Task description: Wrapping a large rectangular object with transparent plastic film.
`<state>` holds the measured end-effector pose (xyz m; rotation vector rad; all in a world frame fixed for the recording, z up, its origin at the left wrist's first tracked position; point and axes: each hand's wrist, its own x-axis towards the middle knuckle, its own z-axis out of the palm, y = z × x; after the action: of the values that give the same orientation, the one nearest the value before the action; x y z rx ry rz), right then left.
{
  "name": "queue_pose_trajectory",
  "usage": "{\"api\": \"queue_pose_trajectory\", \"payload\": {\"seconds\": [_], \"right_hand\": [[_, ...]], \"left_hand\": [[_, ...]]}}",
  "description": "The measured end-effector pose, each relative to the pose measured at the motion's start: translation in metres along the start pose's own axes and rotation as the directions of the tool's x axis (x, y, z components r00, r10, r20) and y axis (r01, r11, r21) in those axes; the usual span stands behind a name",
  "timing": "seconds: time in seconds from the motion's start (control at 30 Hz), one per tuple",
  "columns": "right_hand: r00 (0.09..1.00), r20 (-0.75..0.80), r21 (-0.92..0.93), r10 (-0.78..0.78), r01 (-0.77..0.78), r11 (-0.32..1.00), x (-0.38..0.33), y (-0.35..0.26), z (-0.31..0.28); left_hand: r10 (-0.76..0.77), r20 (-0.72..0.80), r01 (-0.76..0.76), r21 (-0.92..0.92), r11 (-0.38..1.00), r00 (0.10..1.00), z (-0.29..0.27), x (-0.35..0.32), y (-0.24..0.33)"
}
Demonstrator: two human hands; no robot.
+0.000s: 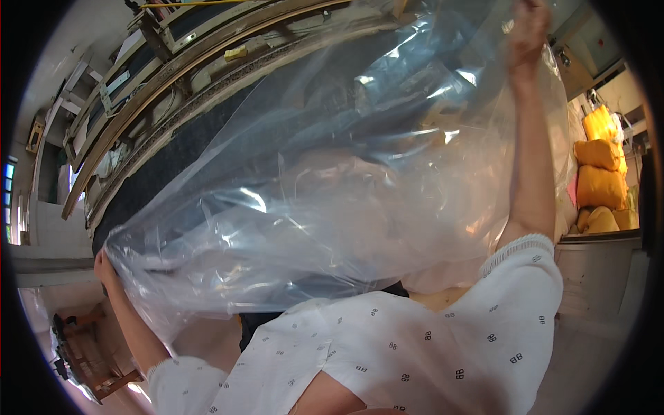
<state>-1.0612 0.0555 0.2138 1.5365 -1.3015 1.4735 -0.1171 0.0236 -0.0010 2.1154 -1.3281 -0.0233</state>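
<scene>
Left fingers (102, 260), nine o'clock, pinch the sheet (332, 200) at a corner; right fingers (529, 10), between one and two, clench its far edge. Clear and crinkled, it spans the centre over the dark counter (176, 160); yellow bundles (600, 185), three o'clock.

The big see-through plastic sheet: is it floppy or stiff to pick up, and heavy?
The clear plastic sheet is probably floppy, because it creases and bunches between the left hand and right hand. It looks thin enough to see the dark surface through, so it's likely light for its size. Being shiny, it might slip.
</scene>
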Motion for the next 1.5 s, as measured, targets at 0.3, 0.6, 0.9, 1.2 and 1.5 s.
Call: {"api": "queue_pose_trajectory", "payload": {"seconds": [0.3, 0.6, 0.9, 1.2, 1.5], "right_hand": [[0.507, 0.784, -0.351, 0.357, -0.113, 0.93, -0.112, 0.063, 0.095], [0.23, 0.782, -0.4, 0.58, -0.529, 0.749, -0.127, 0.215, 0.084], [0.799, 0.521, 0.125, -0.302, 0.278, 0.952, -0.09, -0.129, 0.173], [0.378, 0.909, 0.287, -0.174, -0.269, 0.919, -0.257, -0.321, 0.015], [-0.107, 0.993, -0.119, 0.057, -0.781, 0.613, -0.197, -0.193, -0.07]], "left_hand": [[0.012, 0.192, -0.064, 0.263, 0.963, 0.981, -0.084, -0.003, -0.084], [-0.148, 0.188, 0.209, -0.366, 0.907, 0.971, -0.003, -0.033, 0.091], [-0.078, -0.318, -0.021, -0.295, 0.955, 0.945, 0.022, -0.049, 0.143], [-0.006, -0.378, -0.076, -0.203, 0.976, 0.926, 0.035, -0.017, 0.102], [0.124, -0.259, -0.14, -0.042, 0.989, 0.958, 0.045, -0.015, 0.104]]}}
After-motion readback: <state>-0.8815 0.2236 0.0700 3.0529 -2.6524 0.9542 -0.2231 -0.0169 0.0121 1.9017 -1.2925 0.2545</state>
